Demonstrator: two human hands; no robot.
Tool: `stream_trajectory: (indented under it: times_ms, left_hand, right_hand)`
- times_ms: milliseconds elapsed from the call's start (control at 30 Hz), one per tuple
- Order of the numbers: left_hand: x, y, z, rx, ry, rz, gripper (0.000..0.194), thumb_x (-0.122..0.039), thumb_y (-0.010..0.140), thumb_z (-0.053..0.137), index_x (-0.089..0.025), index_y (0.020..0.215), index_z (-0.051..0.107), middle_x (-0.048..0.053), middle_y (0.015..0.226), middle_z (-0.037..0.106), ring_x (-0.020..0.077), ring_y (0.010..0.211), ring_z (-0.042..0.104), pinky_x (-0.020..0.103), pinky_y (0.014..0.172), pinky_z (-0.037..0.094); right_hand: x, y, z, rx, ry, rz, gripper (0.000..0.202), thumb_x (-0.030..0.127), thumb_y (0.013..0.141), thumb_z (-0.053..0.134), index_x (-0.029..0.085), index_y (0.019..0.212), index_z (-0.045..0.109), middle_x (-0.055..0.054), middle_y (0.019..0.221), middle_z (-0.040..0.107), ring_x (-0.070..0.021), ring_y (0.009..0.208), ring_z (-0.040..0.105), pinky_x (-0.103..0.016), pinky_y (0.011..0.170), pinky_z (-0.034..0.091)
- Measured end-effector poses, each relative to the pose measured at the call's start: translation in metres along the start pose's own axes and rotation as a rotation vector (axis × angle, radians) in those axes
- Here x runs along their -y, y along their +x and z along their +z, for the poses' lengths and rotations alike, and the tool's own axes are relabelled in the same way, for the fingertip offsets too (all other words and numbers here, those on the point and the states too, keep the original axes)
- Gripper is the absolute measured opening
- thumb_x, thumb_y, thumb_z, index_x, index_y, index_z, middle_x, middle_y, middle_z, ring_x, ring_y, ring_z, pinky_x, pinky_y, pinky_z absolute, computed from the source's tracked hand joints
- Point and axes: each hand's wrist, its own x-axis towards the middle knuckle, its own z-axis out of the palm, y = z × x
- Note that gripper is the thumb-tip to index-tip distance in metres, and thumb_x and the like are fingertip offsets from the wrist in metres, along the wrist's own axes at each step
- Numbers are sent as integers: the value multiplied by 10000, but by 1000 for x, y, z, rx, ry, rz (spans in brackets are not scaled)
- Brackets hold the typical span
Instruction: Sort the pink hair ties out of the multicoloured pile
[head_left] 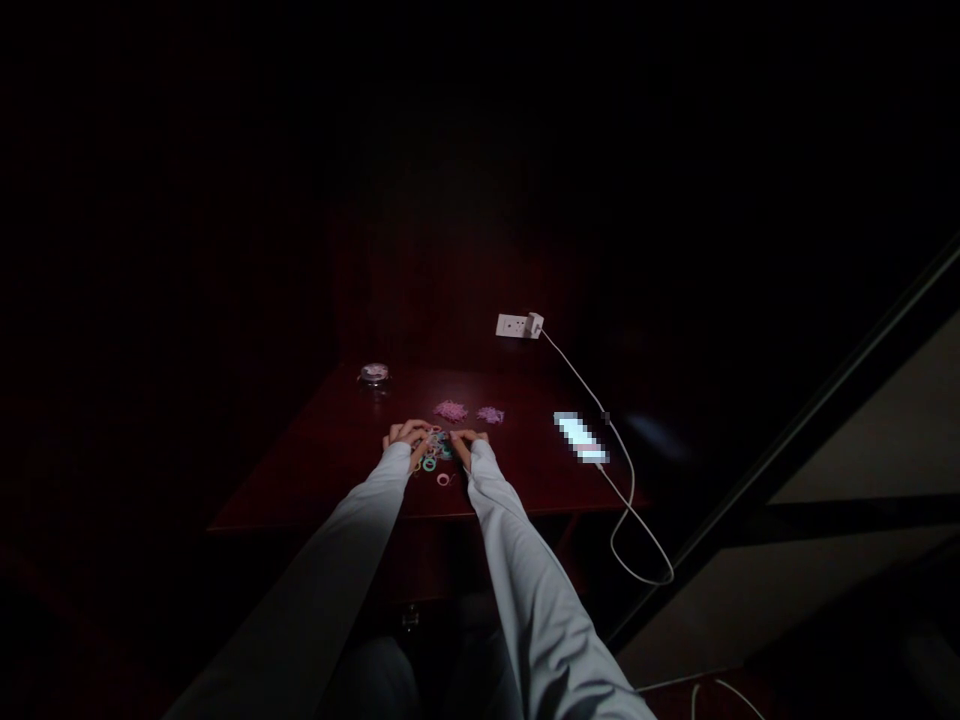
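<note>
Small coloured rings [430,464], teal, pink and yellow, lie heaped on the dark red table [322,470] between my hands. My left hand [407,436] rests at the heap's left side, its fingers bent over the rings; whether it grips one is too small to tell. At the right side of the heap is my right hand [469,446], fingers bent inward and touching or close to the rings. A pink pile [451,411] and a smaller purple pile [491,414] sit just beyond my hands.
A clear round jar [375,376] stands at the back left. On the right lies a lit phone [580,438] with a white cable [632,480] running to a charger [534,324] in the wall socket [512,326]. The table's front edge is close.
</note>
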Motion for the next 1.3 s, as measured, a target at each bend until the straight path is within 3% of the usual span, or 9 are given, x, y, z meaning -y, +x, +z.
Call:
stream_trajectory:
  times_ms: [133, 467, 900, 1300]
  left_hand:
    - [-1, -1, -2, 4, -5, -7, 258, -324, 1025, 578, -257, 951, 816, 42, 1421, 749, 319, 1279, 592, 497, 1112, 450]
    - [-3, -2, -4, 20, 5, 23, 225, -319, 1022, 611, -266, 970, 824, 44, 1419, 746, 315, 1271, 595, 484, 1080, 454]
    - [-6, 1, 2, 36, 61, -34, 190, -295, 994, 647, -266, 908, 815, 12, 1371, 769, 290, 1258, 593, 443, 1073, 429]
    - [-1, -1, 0, 27, 9, 32, 206, -318, 1009, 642, -259, 914, 816, 35, 1351, 777, 292, 1221, 616, 479, 1070, 438]
  right_hand:
    - [2, -5, 1, 49, -51, -86, 213, 410, 1010, 691, 276, 914, 825, -55, 978, 747, -251, 1080, 593, -374, 1010, 472]
    - [6, -5, -1, 102, -36, -78, 119, 335, 937, 786, 278, 833, 801, -47, 977, 732, -258, 1083, 587, -394, 1020, 467]
    - [6, -4, -2, 81, -26, -66, 130, 314, 934, 789, 268, 813, 796, -45, 905, 707, -255, 1069, 595, -373, 986, 481]
    - [10, -8, -4, 88, -43, -64, 149, 330, 958, 760, 271, 822, 781, -41, 931, 732, -256, 1083, 580, -391, 1027, 460]
